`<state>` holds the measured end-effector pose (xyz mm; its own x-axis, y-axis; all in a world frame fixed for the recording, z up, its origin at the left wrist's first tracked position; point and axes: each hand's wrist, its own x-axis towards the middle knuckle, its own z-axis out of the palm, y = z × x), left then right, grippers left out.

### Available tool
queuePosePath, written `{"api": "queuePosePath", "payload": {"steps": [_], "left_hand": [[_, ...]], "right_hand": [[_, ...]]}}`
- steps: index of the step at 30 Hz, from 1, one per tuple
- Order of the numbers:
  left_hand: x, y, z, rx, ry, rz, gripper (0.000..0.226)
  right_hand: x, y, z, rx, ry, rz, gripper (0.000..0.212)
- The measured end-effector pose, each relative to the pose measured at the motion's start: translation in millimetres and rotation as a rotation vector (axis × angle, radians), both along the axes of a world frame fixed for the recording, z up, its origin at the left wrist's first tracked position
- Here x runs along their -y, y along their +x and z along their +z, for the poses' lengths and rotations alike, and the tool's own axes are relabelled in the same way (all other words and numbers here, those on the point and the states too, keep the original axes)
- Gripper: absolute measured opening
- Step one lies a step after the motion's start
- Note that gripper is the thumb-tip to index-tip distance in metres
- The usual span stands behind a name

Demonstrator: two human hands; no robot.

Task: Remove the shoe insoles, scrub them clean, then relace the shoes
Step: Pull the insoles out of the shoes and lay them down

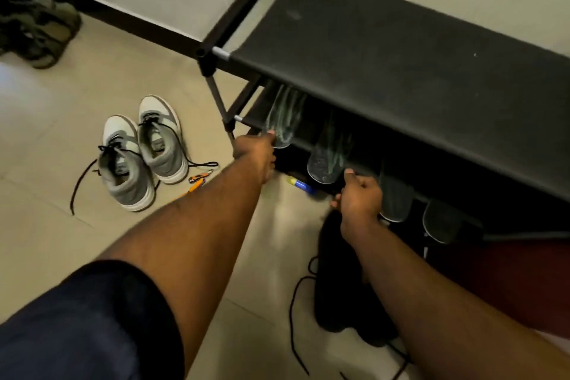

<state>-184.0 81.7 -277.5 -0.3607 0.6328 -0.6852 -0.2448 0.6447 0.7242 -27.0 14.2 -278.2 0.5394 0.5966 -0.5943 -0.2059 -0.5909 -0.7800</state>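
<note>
Four insoles lay side by side on the lower shelf [364,160] of the black shoe rack [401,71], heels overhanging its front edge. The left hand [256,157] reached to the first insole [282,120], nearest the rack's left end, with the thumb touching its heel; whether the fingers were closed around it could not be told. The right hand [359,197] was curled at the shelf's front rail, thumb up against the heel of the second insole [327,160]; what, if anything, the fingers gripped was hidden. The third insole [396,200] and fourth insole [441,222] lay untouched further right.

On the floor [61,133] left of the rack stood the grey sneakers [138,151], laces loose. A black shoe [339,281] with trailing lace lay below the right hand.

Judged step: handling the insoles on the shelf, probably for drying or retrieval. Recommended practice: support each insole at the heel, keep it flat to avoid creasing, and space the insoles so they do not overlap. Relacing evidently remained outstanding
</note>
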Motion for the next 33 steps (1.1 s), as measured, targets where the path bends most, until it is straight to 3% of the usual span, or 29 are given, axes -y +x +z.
{"api": "queuePosePath", "payload": {"steps": [6, 8, 14, 17, 23, 33], "left_hand": [[8, 1, 6, 0.098, 0.045, 0.193, 0.009], [22, 1, 12, 0.109, 0.083, 0.243, 0.009], [109, 1, 15, 0.192, 0.07, 0.417, 0.012], [166, -4, 3, 0.205, 0.009, 0.538, 0.025], [255, -30, -26, 0.197, -0.106, 0.736, 0.032], [262, -43, -106, 0.208, -0.3, 0.846, 0.007]], "right_hand": [[-11, -8, -4, -0.41, -0.018, 0.086, 0.005], [-12, -12, 0, -0.467, 0.015, 0.102, 0.014], [33, -16, 8, -0.456, 0.084, 0.232, 0.012], [77, -20, 9, -0.419, 0.063, 0.289, 0.019], [149, -36, -7, -0.36, -0.037, 0.432, 0.017], [141, -60, -91, -0.229, -0.267, 0.493, 0.017]]}}
